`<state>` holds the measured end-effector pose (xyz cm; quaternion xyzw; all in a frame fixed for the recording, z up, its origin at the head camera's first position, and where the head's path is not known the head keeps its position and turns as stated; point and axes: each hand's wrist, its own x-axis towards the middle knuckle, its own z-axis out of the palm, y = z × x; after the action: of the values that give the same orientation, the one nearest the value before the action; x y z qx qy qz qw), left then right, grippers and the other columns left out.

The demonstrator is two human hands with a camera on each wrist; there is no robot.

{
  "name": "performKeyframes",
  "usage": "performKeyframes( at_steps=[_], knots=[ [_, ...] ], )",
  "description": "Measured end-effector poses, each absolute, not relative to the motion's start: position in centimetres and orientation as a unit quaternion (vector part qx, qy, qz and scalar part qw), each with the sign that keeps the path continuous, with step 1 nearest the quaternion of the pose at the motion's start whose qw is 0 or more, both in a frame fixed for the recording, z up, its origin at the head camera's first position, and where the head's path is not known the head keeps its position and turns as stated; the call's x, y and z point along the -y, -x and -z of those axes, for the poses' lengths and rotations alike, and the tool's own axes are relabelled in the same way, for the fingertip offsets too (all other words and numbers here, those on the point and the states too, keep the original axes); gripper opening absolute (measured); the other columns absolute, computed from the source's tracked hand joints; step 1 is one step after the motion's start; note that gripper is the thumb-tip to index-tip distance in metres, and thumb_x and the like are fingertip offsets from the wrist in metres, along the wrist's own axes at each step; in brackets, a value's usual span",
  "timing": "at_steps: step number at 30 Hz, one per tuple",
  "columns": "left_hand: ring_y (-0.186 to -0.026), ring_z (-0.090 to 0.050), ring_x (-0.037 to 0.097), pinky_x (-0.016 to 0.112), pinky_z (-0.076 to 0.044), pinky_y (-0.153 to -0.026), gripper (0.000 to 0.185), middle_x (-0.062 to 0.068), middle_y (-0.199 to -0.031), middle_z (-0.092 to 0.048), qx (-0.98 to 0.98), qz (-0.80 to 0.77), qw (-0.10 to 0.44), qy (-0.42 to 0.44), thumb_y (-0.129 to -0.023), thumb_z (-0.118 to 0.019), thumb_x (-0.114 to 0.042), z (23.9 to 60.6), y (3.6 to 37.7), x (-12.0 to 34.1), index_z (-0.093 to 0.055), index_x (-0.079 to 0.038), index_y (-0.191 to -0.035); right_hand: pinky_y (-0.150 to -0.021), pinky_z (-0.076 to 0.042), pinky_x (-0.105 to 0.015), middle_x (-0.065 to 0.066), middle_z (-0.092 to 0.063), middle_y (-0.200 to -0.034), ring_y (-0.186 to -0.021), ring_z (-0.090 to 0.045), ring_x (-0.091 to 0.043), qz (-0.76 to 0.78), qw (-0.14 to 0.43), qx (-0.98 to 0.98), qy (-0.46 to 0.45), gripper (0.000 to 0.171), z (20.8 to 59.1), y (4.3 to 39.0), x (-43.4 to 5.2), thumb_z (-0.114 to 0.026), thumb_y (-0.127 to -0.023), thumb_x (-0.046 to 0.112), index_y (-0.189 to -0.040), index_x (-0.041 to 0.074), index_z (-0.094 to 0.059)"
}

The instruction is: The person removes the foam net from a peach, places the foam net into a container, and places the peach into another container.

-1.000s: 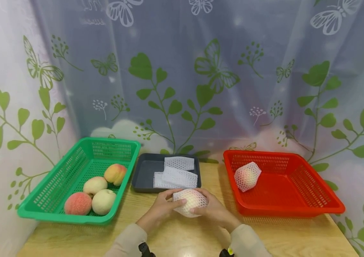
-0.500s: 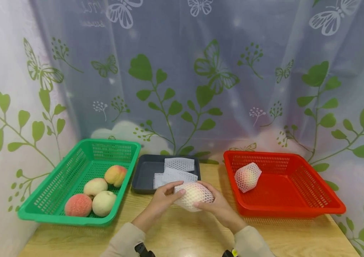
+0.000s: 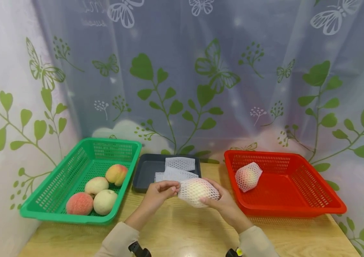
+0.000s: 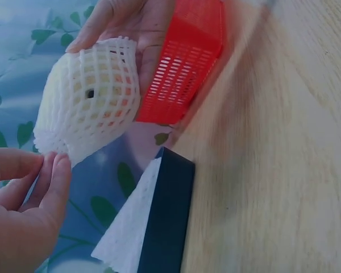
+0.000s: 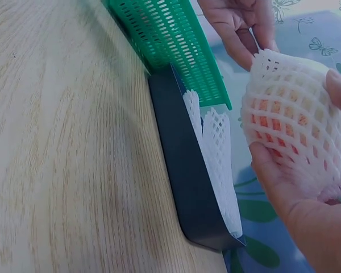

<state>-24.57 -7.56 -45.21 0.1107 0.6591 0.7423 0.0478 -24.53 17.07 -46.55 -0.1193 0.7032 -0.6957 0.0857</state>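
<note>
Both hands hold a peach in a white foam net [image 3: 198,191] just above the wooden table, in front of the grey tray. My right hand [image 3: 222,203] cups it from below and from the right, fingers curled round it. My left hand [image 3: 160,191] pinches the net's open left edge with its fingertips. The left wrist view shows the netted peach [image 4: 91,102] lying in the right hand [image 4: 131,20], with the left hand [image 4: 23,199] at the net's rim. In the right wrist view, the right hand [image 5: 307,222] holds the netted peach [image 5: 295,125] while the left hand [image 5: 238,23] grips its edge.
A green basket [image 3: 117,142] at the left holds several bare peaches [image 3: 95,185]. Flat foam nets [image 3: 180,163] lie in the grey tray [image 3: 144,171] in the middle. At the right, a red basket [image 3: 284,196] holds one netted peach [image 3: 248,176]. A leaf-printed curtain hangs behind.
The hands have carried the netted peach slightly up and to the right. The left hand has slid from cupping the fruit to pinching the net's edge.
</note>
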Motion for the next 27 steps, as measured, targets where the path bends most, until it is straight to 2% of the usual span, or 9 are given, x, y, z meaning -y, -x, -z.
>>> performKeyframes(
  at_steps=[2, 5, 12, 18, 27],
  knots=[
    [-0.089, -0.066, 0.008, 0.027, -0.054, -0.085, 0.028, 0.025, -0.112, -0.065, -0.666, -0.733, 0.061, -0.123, -0.092, -0.058, 0.004, 45.5, 24.6, 7.6, -0.058, 0.017, -0.117, -0.090, -0.051, -0.030, -0.016, -0.044, -0.139, -0.113, -0.050, -0.026, 0.694, 0.088, -0.705, 0.120, 0.065, 46.5, 24.5, -17.1, -0.073, -0.084, 0.009, -0.143, 0.011, -0.044],
    [-0.091, -0.066, 0.009, 0.022, -0.054, -0.081, 0.028, 0.024, -0.111, -0.066, -0.691, -0.709, 0.051, -0.127, -0.091, -0.060, 0.002, 45.9, 24.5, 7.5, -0.061, 0.016, -0.115, -0.089, -0.051, -0.030, -0.017, -0.044, -0.139, -0.112, -0.051, -0.026, 0.692, 0.094, -0.706, 0.121, 0.066, 46.5, 24.4, -17.1, -0.072, -0.085, 0.010, -0.144, 0.010, -0.042],
    [-0.099, -0.065, 0.032, 0.023, -0.054, -0.078, 0.033, 0.026, -0.111, -0.066, -0.724, -0.674, 0.008, -0.150, -0.085, -0.068, 0.003, 46.0, 24.4, 7.1, -0.063, 0.010, -0.118, -0.089, -0.052, -0.032, -0.018, -0.042, -0.141, -0.113, -0.052, -0.024, 0.707, 0.115, -0.686, 0.126, 0.066, 46.7, 24.4, -17.3, -0.069, -0.088, 0.010, -0.146, 0.008, -0.038],
    [-0.109, -0.060, 0.038, 0.030, -0.054, -0.086, 0.045, 0.029, -0.119, -0.061, -0.705, -0.685, 0.047, -0.177, -0.084, -0.067, 0.006, 45.9, 24.6, 7.0, -0.055, 0.011, -0.127, -0.089, -0.053, -0.033, -0.017, -0.042, -0.141, -0.111, -0.053, -0.022, 0.722, 0.129, -0.670, 0.118, 0.066, 46.8, 24.5, -17.5, -0.066, -0.090, 0.009, -0.148, 0.007, -0.035],
    [-0.120, -0.051, 0.043, 0.042, -0.044, -0.101, 0.060, 0.034, -0.132, -0.049, -0.687, -0.689, 0.069, -0.220, -0.082, -0.068, 0.005, 46.4, 24.8, 6.8, -0.042, 0.016, -0.135, -0.091, -0.052, -0.034, -0.009, -0.047, -0.136, -0.110, -0.057, -0.018, 0.749, 0.148, -0.633, 0.128, 0.064, 47.2, 24.5, -17.6, -0.061, -0.093, 0.007, -0.149, 0.002, -0.029]
  ],
)
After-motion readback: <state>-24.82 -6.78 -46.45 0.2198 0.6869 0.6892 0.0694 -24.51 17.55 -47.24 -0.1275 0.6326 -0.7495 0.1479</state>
